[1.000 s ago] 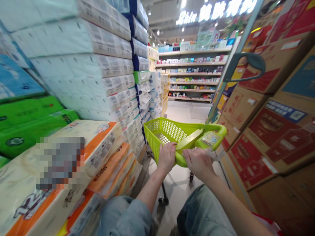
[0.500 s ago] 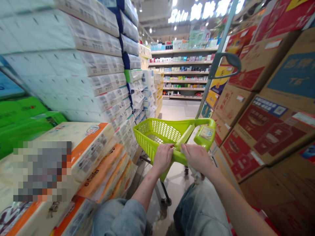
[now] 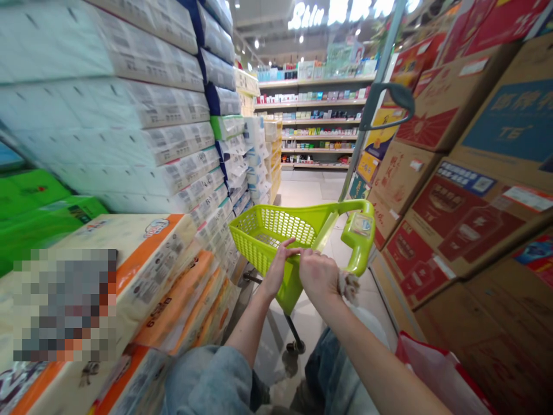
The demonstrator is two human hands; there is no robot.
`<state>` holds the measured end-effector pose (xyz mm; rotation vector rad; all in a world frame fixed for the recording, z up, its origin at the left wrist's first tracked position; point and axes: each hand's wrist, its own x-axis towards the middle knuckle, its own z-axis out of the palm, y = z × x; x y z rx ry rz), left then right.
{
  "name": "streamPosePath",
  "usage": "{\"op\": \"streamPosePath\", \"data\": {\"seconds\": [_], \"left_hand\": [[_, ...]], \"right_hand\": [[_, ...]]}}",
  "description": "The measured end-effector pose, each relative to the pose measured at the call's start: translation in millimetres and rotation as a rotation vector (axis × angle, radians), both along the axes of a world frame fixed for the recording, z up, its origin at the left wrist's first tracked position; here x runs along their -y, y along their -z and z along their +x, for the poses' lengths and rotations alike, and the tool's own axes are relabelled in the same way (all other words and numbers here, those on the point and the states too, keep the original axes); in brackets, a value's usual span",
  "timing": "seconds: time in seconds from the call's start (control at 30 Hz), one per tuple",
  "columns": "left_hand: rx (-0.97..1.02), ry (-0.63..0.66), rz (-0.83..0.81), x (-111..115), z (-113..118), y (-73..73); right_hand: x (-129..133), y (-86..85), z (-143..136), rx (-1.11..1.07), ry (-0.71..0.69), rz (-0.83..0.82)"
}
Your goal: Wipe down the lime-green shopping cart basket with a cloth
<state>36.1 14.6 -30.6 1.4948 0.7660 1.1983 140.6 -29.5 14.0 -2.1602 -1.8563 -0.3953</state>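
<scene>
A lime-green shopping cart (image 3: 298,288) with a perforated, slanted basket stands in front of my knees. My left hand (image 3: 277,270) is over its near edge, thumb and forefinger apart and the other fingers partly hidden, with nothing seen in it. My right hand (image 3: 318,272) is curled beside it, knuckles up, its fingertips touching or nearly touching my left hand; what it grips, if anything, is hidden. A small pale, brownish item (image 3: 349,287) hangs at my right wrist. The cart's curved handle loop (image 3: 363,239) is to the right of my hands.
Stacked tissue packs (image 3: 151,104) rise on the left, with orange and cream packs (image 3: 173,300) lower down. Cardboard cartons (image 3: 466,219) line the right, beside a grey pole with a handle (image 3: 367,106). Stocked shelves (image 3: 319,104) stand beyond the aisle floor. A red-edged bag (image 3: 432,369) lies lower right.
My right hand has moved left off the cart's handle side, up against my left hand. My left hand has turned and opened its thumb and forefinger. The view has shifted slightly.
</scene>
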Motion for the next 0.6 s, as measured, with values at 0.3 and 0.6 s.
{"op": "streamPosePath", "data": {"seconds": [0.3, 0.6], "left_hand": [[-0.054, -0.005, 0.097, 9, -3, 5.3], [-0.197, -0.22, 0.529, 66, 25, 15.0]], "right_hand": [[1, -19.9, 4, -0.128, -0.071, -0.236], [-8, -34.2, 40, -0.502, -0.229, -0.244]]}}
